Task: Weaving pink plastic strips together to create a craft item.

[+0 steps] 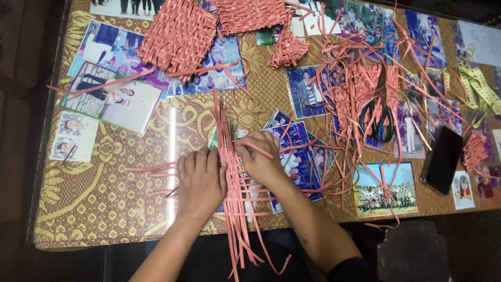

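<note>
A half-woven mat of salmon-pink paper strips [236, 183] lies at the table's front edge, its long strips running toward me and hanging over the edge. My left hand [200, 180] lies flat, palm down, on the left side of the weave, pressing the strips. My right hand [260, 157] pinches a loose crosswise pink strip [254, 148] at the upper right of the weave. Several cross strips stick out left and right of the mat.
Two finished woven pink mats [177, 35] [250, 14] lie at the back. A tangle of loose strips [360, 99] covers black scissors [378, 121]. A black phone [442, 159] and yellow tape measure [480, 86] sit right. Photographs [116, 96] lie under the glass tabletop.
</note>
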